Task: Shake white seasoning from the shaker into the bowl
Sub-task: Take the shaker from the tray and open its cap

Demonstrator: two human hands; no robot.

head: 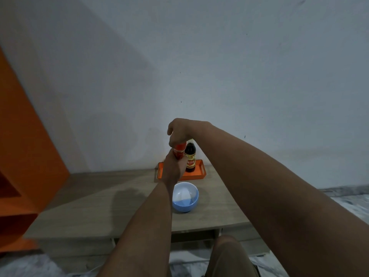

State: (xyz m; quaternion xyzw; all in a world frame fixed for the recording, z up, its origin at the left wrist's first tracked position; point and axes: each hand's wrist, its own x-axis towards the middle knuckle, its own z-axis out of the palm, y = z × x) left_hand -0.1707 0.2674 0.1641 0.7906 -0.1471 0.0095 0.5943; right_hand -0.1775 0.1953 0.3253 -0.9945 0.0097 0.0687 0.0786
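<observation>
A red shaker (179, 150) is held up in the air above the far side of the table. My left hand (173, 166) grips its lower body from below. My right hand (178, 132) curls over its top end, covering the cap. A light blue bowl (185, 204) with a white inside stands on the wooden table, below and nearer to me than the shaker. Most of the shaker is hidden by both hands.
An orange tray (199, 173) sits against the wall at the table's (95, 196) back, holding a dark sauce bottle (190, 158). An orange cabinet (22, 152) stands at the left. My knee (227, 254) shows below the table's front edge.
</observation>
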